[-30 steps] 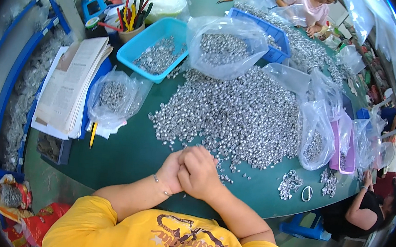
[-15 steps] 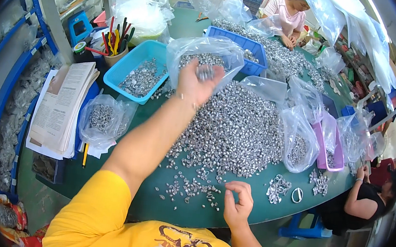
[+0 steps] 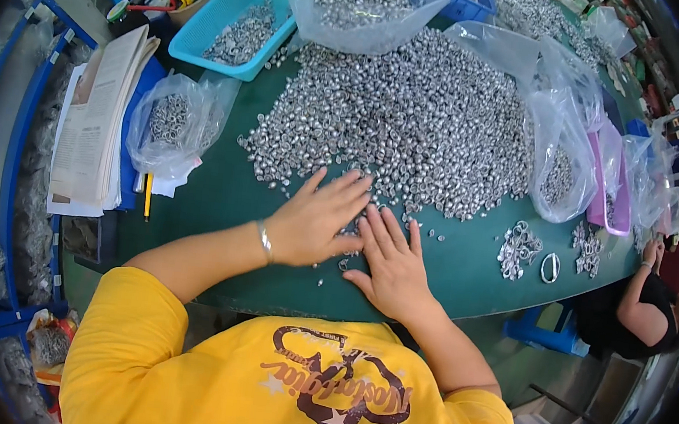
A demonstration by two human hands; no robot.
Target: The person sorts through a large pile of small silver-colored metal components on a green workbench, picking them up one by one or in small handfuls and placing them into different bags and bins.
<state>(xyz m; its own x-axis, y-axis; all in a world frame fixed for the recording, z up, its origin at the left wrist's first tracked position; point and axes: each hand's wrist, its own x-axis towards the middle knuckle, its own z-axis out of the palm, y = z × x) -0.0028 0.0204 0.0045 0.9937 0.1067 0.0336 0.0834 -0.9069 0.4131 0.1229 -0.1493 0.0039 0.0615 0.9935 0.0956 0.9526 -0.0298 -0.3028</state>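
Observation:
My left hand (image 3: 314, 219) lies flat on the green table (image 3: 223, 179), fingers spread, a silver bracelet (image 3: 264, 242) on its wrist. Close beside it is my right hand (image 3: 392, 263), also flat with the fingers apart. The fingertips of both are at the near edge of a large heap of small silvery metal pieces (image 3: 414, 129). A few loose pieces (image 3: 343, 264) lie between the hands, some partly hidden under them. At the far side of the heap sits a clear plastic bag (image 3: 295, 17) with more pieces inside.
Back left stands a turquoise basket (image 3: 234, 70) of pieces beside a pot of pliers (image 3: 191, 8). Papers (image 3: 97, 120) and a small bag (image 3: 144, 142) lie left. At right are another bag (image 3: 551, 205), a pink basket (image 3: 620, 221), small piles (image 3: 518, 249) and a seated person (image 3: 643, 314).
My left hand has come back from the far bag to the near edge of the heap. My right hand has opened out flat beside it. The view has tilted down.

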